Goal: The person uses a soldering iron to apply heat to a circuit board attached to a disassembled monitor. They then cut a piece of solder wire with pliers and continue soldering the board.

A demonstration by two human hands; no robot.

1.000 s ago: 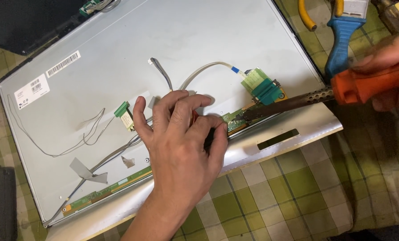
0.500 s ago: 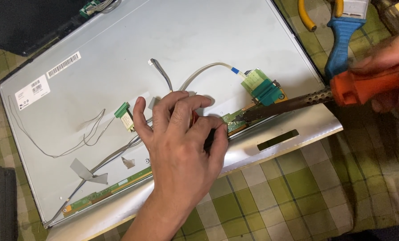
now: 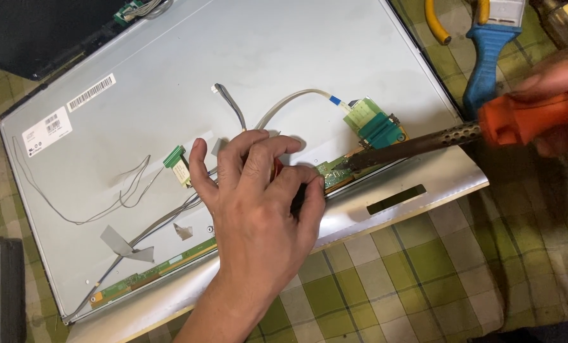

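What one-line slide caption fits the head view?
Left hand steadies the circuit strip on a display panel while right hand applies a soldering iron.

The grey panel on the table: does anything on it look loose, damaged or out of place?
Yes. On the grey panel, a piece of grey tape is curling up near the lower left edge, and thin wires lie loose across the surface.

Even, moderately bright indoor light, sharp at centre and soft at the right edge.

The grey display panel back (image 3: 284,57) takes a diffuse sheen without hard glare. The left hand (image 3: 258,203) casts a soft shadow to its right, so light probably comes from the upper left. The right hand (image 3: 560,108) on the orange soldering iron handle (image 3: 528,117) is blurred; the checked cloth (image 3: 424,273) darkens toward the lower right corner.
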